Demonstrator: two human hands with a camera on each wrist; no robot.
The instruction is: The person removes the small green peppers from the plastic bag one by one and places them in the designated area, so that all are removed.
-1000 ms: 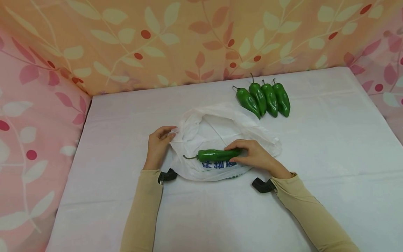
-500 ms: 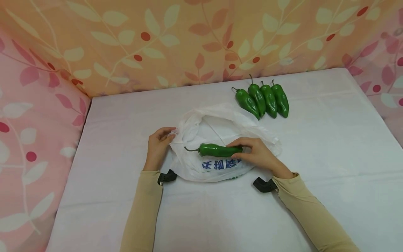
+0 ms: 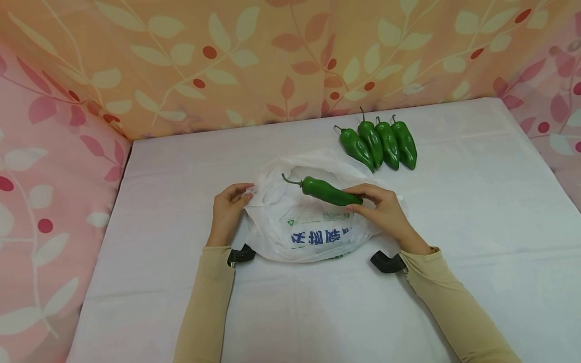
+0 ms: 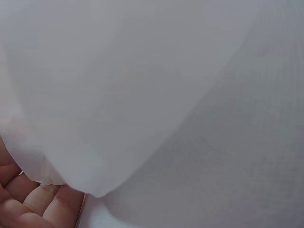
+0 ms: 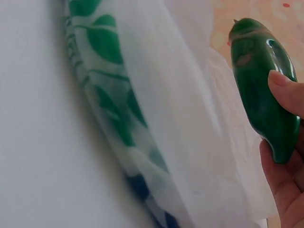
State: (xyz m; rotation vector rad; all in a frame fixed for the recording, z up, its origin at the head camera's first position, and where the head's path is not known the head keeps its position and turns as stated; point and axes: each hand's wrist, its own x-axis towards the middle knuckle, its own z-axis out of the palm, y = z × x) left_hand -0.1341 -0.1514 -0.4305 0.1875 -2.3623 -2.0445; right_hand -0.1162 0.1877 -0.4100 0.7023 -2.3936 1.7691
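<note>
A white plastic bag [image 3: 268, 237] with blue and green print lies on the table, its mouth spread toward the back. At its left edge my left hand [image 3: 227, 212] pinches the rim; in the left wrist view, the curled fingers [image 4: 40, 204] show below the hanging plastic. Between thumb and fingers, my right hand [image 3: 383, 212] holds a green pepper [image 3: 324, 190] by its tip end. The pepper is over the bag's opening, its stem pointing left and slightly up. In the right wrist view the thumb presses the glossy pepper [image 5: 259, 80] beside the bag [image 5: 175, 95].
Several more green peppers [image 3: 388, 143] lie side by side behind the bag, to the right, with stems toward the back. A white cloth [image 3: 290, 312] covers the table. Leaf-patterned curtains [image 3: 272, 60] stand at the back and sides.
My right hand has lifted the pepper from the bag's front, moving it back and to the right over the opening, with its stem end swung backward. The left hand keeps its place at the rim.
</note>
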